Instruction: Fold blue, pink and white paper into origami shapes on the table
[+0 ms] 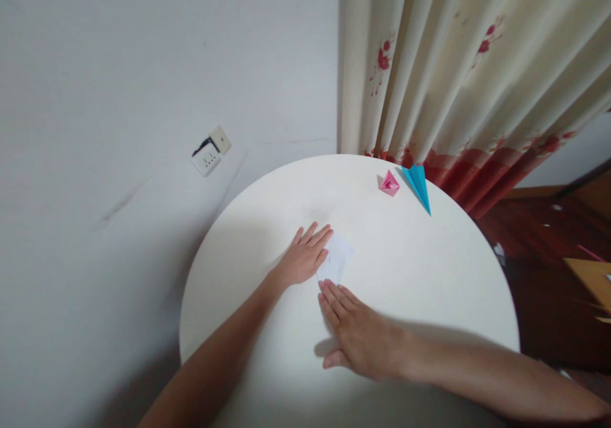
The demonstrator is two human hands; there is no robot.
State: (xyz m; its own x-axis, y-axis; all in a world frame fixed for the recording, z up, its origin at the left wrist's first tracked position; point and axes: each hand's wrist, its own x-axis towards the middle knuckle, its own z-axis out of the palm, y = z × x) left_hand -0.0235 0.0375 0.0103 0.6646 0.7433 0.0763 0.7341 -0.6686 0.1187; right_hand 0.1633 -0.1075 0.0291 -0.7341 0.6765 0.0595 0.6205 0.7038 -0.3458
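Note:
A small white sheet of paper lies flat on the round white table, and its pale edges are hard to tell from the tabletop. My left hand rests palm down at the paper's left side, fingers spread, with the fingertips over its upper left edge. From the right, my right hand reaches in with its fingers stretched out and the thumb apart. Its fingertips touch the paper's lower corner. Neither hand grips anything.
Toward the table's far right edge sit a pink folded paper piece and a blue paper plane. A wall with a socket borders the left side. Behind the table hangs a floral curtain. Part of a wooden piece of furniture shows at far right.

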